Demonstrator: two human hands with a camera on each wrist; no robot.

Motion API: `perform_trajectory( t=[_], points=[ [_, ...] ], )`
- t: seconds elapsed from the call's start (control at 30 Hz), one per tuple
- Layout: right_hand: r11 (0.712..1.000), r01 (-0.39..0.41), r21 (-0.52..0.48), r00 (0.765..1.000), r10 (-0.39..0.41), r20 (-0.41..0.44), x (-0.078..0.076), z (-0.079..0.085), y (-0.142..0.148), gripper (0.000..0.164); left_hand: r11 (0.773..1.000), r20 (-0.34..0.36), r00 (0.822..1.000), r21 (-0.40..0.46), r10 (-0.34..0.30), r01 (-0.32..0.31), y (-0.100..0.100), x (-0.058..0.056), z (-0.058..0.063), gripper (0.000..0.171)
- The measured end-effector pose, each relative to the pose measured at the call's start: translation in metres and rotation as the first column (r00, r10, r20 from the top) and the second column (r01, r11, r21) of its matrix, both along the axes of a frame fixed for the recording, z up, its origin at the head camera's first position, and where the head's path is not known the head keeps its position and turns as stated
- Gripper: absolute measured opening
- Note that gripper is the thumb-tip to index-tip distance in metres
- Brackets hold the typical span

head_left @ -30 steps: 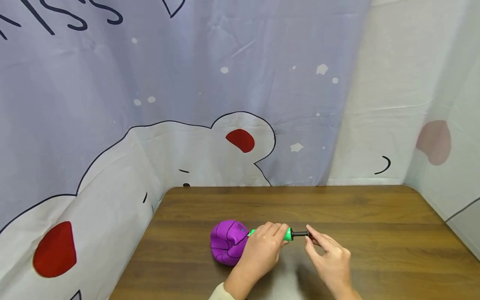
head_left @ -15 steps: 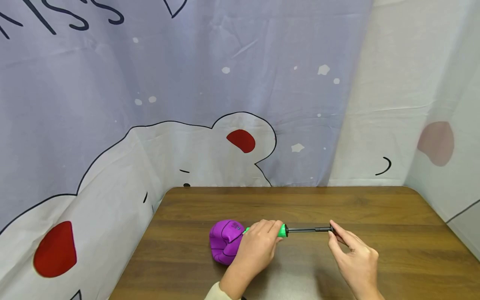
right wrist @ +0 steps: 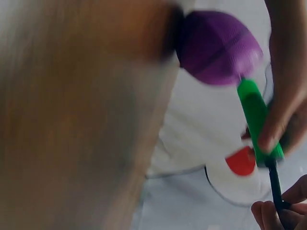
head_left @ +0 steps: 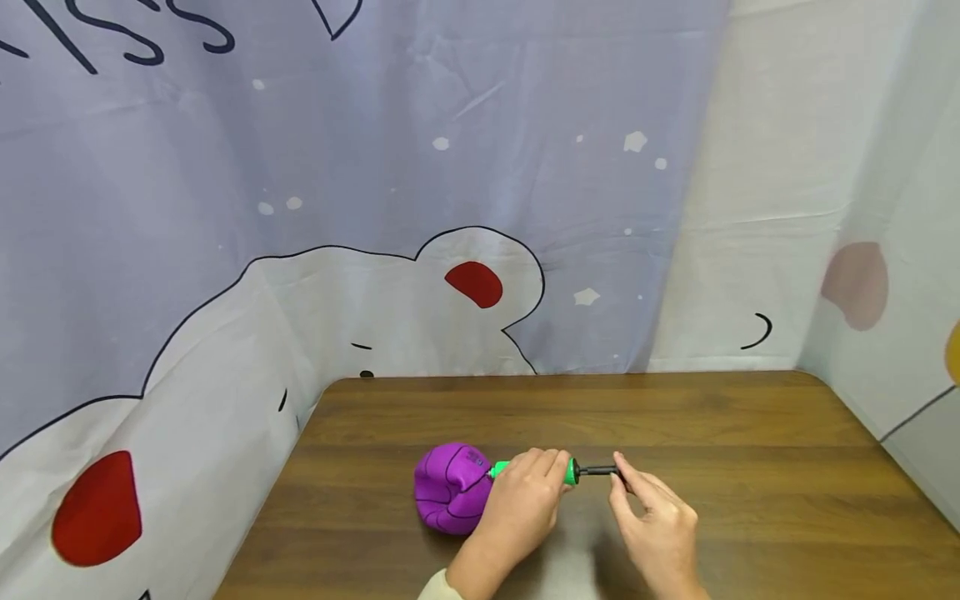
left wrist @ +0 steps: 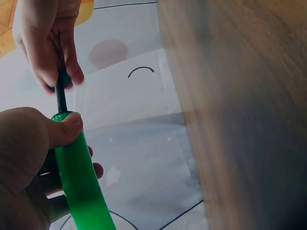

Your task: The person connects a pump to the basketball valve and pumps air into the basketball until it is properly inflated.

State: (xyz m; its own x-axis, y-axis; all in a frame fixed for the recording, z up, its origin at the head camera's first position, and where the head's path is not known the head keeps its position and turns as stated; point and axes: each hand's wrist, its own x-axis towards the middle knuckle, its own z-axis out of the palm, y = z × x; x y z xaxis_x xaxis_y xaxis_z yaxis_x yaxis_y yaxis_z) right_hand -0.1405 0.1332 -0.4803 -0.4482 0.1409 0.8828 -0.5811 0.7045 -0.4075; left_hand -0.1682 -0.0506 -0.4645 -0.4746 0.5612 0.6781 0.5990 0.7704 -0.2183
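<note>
A purple ball (head_left: 448,492) with black lines, dented and partly deflated, sits on the wooden table. The tip of a green hand pump (left wrist: 84,177) meets the ball's right side, also visible in the right wrist view. My left hand (head_left: 522,500) wraps its fingers round the pump's green barrel, thumb along it near the rod end. My right hand (head_left: 657,521) pinches the black handle at the end of the pump rod (head_left: 597,471), to the right of the barrel. A short length of rod shows between barrel and fingers.
The brown wooden table (head_left: 750,467) extends around the hands. Behind and beside it hangs a printed cloth (head_left: 585,192) with cartoon shapes and red patches, meeting the table's back and side edges.
My right hand first drew the pump rod far out to the right, then moved back left, so most of the rod is inside the barrel again. The left hand kept its grip.
</note>
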Motion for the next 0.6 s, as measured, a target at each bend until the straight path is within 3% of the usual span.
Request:
perform_trajectory(
  t=[0.2,0.37,0.6],
  points=[
    [0.997,-0.078,0.008,0.996,0.078,0.035,0.001,-0.004,-0.011,0.032,0.999,0.03,0.999,-0.002,-0.037,0.037,-0.001,0.002,-0.001,0.036],
    [0.999,-0.034,0.037,0.999,0.033,0.01,-0.002,0.006,0.006,0.031,0.997,0.058,0.996,0.044,-0.07,0.068,-0.007,-0.001,0.002,0.037],
    [0.999,0.047,-0.02,0.999,-0.047,0.016,-0.001,0.017,0.035,0.029,0.997,0.09,0.995,0.069,-0.048,0.042,-0.019,-0.005,0.004,0.039]
  ],
)
